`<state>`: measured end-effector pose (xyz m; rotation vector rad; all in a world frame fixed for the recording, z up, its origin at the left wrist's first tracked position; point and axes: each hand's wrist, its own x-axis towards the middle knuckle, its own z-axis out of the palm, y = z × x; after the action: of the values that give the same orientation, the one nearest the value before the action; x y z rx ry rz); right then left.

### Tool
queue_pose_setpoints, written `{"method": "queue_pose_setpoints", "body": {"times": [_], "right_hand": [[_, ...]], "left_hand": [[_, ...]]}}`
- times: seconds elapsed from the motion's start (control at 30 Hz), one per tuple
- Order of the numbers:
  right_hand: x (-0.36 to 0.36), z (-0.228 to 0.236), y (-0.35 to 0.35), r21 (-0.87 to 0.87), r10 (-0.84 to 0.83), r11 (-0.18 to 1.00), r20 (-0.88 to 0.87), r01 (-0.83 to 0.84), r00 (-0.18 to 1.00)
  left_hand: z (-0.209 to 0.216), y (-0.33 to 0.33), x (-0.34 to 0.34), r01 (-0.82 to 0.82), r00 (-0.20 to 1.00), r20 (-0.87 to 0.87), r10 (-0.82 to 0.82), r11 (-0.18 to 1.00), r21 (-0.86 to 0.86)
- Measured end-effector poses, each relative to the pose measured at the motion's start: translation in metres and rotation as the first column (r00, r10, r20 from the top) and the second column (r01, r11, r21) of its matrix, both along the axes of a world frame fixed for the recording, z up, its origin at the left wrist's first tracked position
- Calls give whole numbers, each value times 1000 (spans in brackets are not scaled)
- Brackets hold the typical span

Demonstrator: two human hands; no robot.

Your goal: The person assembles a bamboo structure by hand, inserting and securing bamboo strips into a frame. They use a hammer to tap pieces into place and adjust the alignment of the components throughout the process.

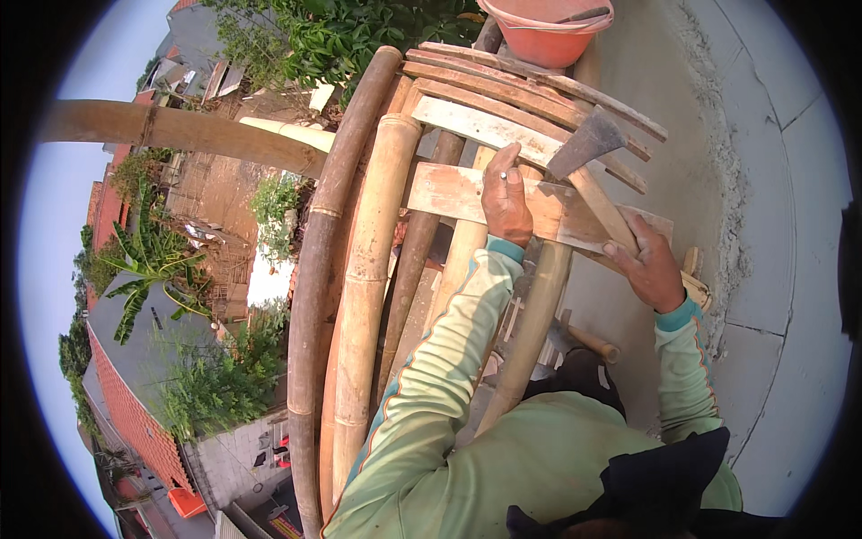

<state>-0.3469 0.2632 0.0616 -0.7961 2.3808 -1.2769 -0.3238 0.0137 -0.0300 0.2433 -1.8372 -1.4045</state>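
Note:
My right hand (pixel 650 269) grips the lower end of the wooden handle of a hatchet (pixel 606 205). The hatchet's dark, wide blade is raised over the boards, up and to the right of my left hand. My left hand (pixel 507 202) rests over a pale wooden plank (pixel 449 190) with its fingers drawn together. A small shiny spot shows at those fingers; whether it is a ring or a nail head I cannot tell. The plank lies across upright-running bamboo poles (pixel 546 296). Just beyond it lies a whitish board (pixel 476 124).
Several narrow wooden strips (pixel 512 85) lie at the far side, beside a red bucket (pixel 548 40). Thick bamboo poles (pixel 368 251) form a rail on my left, with a drop to houses and plants beyond. A grey concrete surface (pixel 772 260) runs along the right.

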Motion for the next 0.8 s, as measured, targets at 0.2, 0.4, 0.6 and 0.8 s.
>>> {"method": "queue_pose_setpoints", "body": {"times": [0.2, 0.4, 0.6, 0.8], "right_hand": [[-30, -41, -59, 19, 28, 1000, -509, -21, 860], [-35, -55, -72, 60, 86, 996, -485, -65, 870], [-39, -60, -74, 28, 93, 995, -499, -91, 861], [-45, -71, -71, 7, 74, 997, -485, -81, 871]], "left_hand": [[-2, 0, -2, -130, 989, -60, 132, 991, 35], [2, 1, -9, -316, 947, -45, 318, 948, 48], [23, 29, 67, -210, 969, 117, 216, 976, -61], [41, 38, 279, -216, 683, 413, 602, 707, -673]]}}
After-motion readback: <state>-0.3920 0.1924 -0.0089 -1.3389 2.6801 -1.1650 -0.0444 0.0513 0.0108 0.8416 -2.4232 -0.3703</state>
